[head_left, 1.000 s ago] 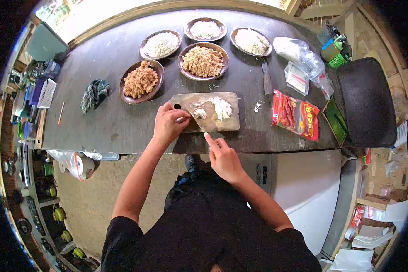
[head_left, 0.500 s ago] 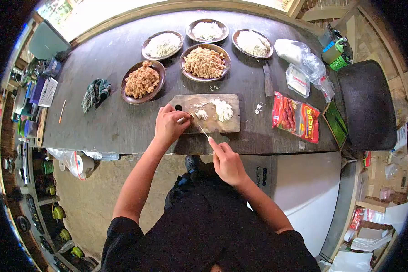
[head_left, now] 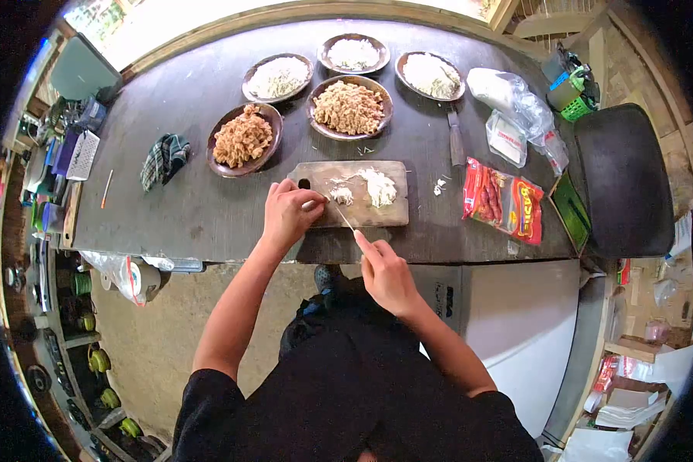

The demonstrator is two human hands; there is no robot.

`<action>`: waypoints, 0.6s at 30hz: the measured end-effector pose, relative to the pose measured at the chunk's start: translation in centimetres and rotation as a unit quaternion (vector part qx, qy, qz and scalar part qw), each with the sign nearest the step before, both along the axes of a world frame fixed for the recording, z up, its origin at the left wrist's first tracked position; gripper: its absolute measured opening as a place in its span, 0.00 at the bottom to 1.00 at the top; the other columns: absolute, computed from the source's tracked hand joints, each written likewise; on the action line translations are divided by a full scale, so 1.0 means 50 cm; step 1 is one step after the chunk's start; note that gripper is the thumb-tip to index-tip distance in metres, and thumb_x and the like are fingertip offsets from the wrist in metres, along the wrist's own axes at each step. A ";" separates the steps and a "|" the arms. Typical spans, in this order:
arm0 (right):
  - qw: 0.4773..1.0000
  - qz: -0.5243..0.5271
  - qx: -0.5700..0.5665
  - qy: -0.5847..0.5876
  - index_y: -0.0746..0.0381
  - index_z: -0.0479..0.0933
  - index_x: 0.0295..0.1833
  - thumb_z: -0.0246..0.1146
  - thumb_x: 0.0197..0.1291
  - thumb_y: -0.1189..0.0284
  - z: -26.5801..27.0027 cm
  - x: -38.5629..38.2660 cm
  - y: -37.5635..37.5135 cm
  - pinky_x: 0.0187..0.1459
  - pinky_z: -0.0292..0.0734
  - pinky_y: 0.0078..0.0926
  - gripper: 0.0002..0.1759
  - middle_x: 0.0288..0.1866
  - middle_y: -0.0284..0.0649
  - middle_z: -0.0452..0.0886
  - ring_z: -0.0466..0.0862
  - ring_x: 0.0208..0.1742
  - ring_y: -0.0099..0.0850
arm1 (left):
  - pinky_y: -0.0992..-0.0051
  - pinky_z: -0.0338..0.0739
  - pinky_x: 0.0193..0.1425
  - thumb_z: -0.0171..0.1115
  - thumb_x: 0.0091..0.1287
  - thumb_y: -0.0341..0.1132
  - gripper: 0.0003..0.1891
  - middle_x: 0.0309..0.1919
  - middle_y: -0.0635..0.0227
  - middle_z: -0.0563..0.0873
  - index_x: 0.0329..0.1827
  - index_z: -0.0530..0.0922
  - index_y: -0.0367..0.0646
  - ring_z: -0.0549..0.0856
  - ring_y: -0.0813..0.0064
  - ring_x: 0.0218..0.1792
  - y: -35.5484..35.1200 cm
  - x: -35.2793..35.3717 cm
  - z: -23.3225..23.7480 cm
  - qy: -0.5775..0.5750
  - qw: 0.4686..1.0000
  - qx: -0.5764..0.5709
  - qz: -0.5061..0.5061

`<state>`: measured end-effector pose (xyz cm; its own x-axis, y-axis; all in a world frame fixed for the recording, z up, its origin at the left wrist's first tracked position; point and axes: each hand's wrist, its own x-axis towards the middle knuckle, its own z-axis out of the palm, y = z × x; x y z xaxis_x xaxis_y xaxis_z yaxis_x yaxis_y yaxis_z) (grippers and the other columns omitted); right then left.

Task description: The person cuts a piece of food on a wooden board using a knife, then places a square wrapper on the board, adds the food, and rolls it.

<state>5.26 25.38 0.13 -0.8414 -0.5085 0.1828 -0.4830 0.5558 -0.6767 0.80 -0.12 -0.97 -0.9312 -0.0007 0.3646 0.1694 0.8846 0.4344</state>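
On the wooden cutting board (head_left: 389, 217), my left hand (head_left: 289, 212) is closed at the left end, pinching a small pale piece of food (head_left: 310, 205) whose kind I cannot make out. My right hand (head_left: 389, 273) grips a knife (head_left: 346, 220) at the board's front edge. Its thin blade points up and left, with the tip close to my left fingertips. Chopped white shreds (head_left: 379, 188) lie heaped on the board's right half, and a smaller heap of shreds (head_left: 341, 195) sits nearer the blade.
Behind the board stand a bowl of brown crumbly food (head_left: 242, 140), a second such bowl (head_left: 348, 108) and several plates of white shreds (head_left: 279, 77). A cleaver (head_left: 455, 140), a red food packet (head_left: 502, 202) and plastic bags (head_left: 512, 96) lie right. A checked cloth (head_left: 164, 160) lies left.
The knife's tip has shifted slightly right, away from my left fingertips. My left hand keeps its pinch in nearly the same place.
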 end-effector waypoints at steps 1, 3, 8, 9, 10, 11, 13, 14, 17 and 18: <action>1.000 0.010 -0.006 -0.004 0.59 0.73 0.75 0.62 0.68 0.79 -0.001 0.004 0.004 0.37 0.83 0.47 0.29 0.45 0.50 0.82 0.86 0.36 0.52 | 0.66 0.73 0.49 0.79 0.54 0.39 0.06 0.28 0.74 0.88 0.34 0.93 0.54 0.82 0.69 0.38 0.000 0.001 -0.001 -0.001 1.000 -0.002 0.001; 1.000 0.012 -0.002 -0.004 0.59 0.73 0.75 0.62 0.69 0.79 0.000 0.006 0.004 0.37 0.83 0.47 0.29 0.45 0.50 0.81 0.86 0.36 0.52 | 0.66 0.73 0.49 0.79 0.54 0.39 0.06 0.28 0.74 0.88 0.34 0.93 0.53 0.83 0.69 0.38 0.005 0.004 0.008 -0.003 1.000 -0.001 0.004; 0.999 0.006 0.033 0.012 0.58 0.72 0.76 0.61 0.69 0.78 -0.009 -0.001 -0.022 0.37 0.84 0.47 0.30 0.44 0.50 0.80 0.86 0.36 0.52 | 0.65 0.74 0.49 0.79 0.54 0.38 0.06 0.28 0.73 0.88 0.34 0.92 0.52 0.83 0.68 0.38 0.001 0.000 -0.005 0.021 1.000 0.002 -0.004; 0.999 0.003 0.048 0.019 0.57 0.71 0.77 0.61 0.69 0.78 -0.012 -0.003 -0.027 0.37 0.84 0.47 0.30 0.44 0.49 0.80 0.86 0.36 0.51 | 0.66 0.74 0.49 0.78 0.54 0.38 0.06 0.28 0.73 0.88 0.34 0.93 0.53 0.83 0.68 0.38 0.000 0.000 -0.007 0.017 1.000 -0.002 -0.003; 0.998 0.001 0.063 0.027 0.57 0.71 0.77 0.61 0.69 0.78 -0.012 -0.005 -0.030 0.37 0.84 0.47 0.30 0.44 0.49 0.80 0.87 0.37 0.51 | 0.67 0.73 0.49 0.78 0.55 0.39 0.06 0.28 0.72 0.88 0.35 0.93 0.53 0.82 0.68 0.38 0.000 0.000 -0.009 0.014 1.000 -0.006 -0.002; 0.998 0.001 0.063 0.028 0.57 0.71 0.77 0.61 0.69 0.78 -0.011 -0.007 -0.029 0.37 0.84 0.47 0.30 0.44 0.49 0.80 0.87 0.37 0.51 | 0.67 0.73 0.49 0.78 0.55 0.39 0.06 0.28 0.72 0.88 0.35 0.93 0.53 0.82 0.68 0.38 -0.001 0.000 -0.010 0.014 1.000 -0.006 -0.002; 0.998 0.001 0.064 0.002 0.59 0.70 0.77 0.62 0.67 0.77 -0.004 -0.009 -0.026 0.41 0.86 0.49 0.32 0.46 0.51 0.79 0.87 0.39 0.54 | 0.67 0.73 0.49 0.77 0.55 0.39 0.05 0.30 0.75 0.90 0.34 0.93 0.54 0.82 0.69 0.38 0.000 0.003 -0.005 0.009 1.000 -0.017 -0.004; 0.998 0.001 0.064 0.003 0.59 0.70 0.77 0.62 0.67 0.77 -0.004 -0.009 -0.021 0.41 0.86 0.49 0.32 0.46 0.51 0.79 0.87 0.39 0.54 | 0.67 0.73 0.49 0.77 0.55 0.39 0.05 0.30 0.75 0.90 0.34 0.93 0.54 0.82 0.69 0.38 0.001 0.002 -0.002 0.010 1.000 -0.017 -0.004; 1.000 -0.011 0.020 0.007 0.58 0.71 0.77 0.61 0.70 0.77 -0.003 -0.005 -0.002 0.38 0.83 0.49 0.30 0.43 0.50 0.80 0.86 0.39 0.52 | 0.68 0.74 0.52 0.79 0.55 0.37 0.05 0.34 0.78 0.93 0.34 0.93 0.53 0.81 0.70 0.38 0.003 0.002 0.008 0.009 1.000 0.003 -0.014; 1.000 -0.003 0.004 0.007 0.58 0.71 0.77 0.61 0.70 0.77 0.001 -0.001 0.004 0.38 0.83 0.49 0.30 0.43 0.50 0.80 0.86 0.38 0.52 | 0.68 0.73 0.53 0.79 0.55 0.38 0.05 0.35 0.79 0.93 0.33 0.93 0.53 0.81 0.71 0.38 0.003 0.003 0.008 0.020 1.000 -0.006 -0.014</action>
